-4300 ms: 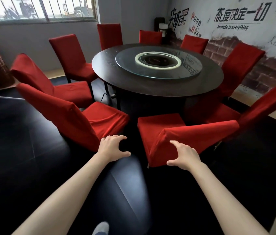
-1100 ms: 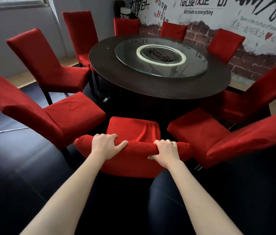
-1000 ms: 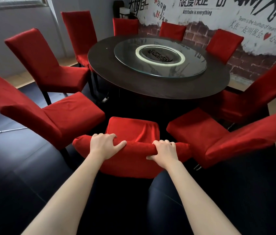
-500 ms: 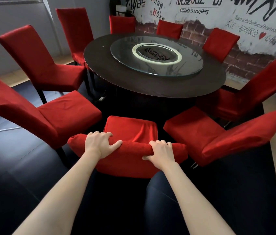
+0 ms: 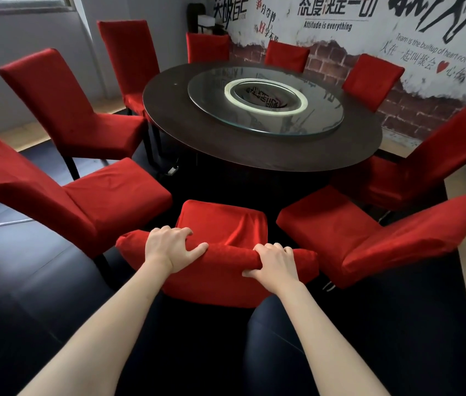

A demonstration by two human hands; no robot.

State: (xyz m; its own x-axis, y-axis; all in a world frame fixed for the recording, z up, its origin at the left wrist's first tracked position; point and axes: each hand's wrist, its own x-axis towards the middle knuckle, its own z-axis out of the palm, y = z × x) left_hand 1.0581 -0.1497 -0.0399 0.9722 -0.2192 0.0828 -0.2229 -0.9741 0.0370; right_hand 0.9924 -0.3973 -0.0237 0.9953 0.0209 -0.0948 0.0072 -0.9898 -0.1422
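Observation:
A chair in a red cloth cover stands right in front of me, its seat pointing at the round dark table. My left hand grips the top of its backrest near the left end, fingers curled over the front. My right hand grips the same top edge further right, thumb underneath. The chair's legs are hidden.
Red-covered chairs flank it closely: one at the left, one at the right, and several more ring the table. A glass turntable sits on the table. A brick-pattern wall with writing runs along the right. The floor is dark.
Some seconds ago both hands were open and reaching toward the chairs. Since then they have gripped this chair's backrest, and the hold has stayed the same over the last second.

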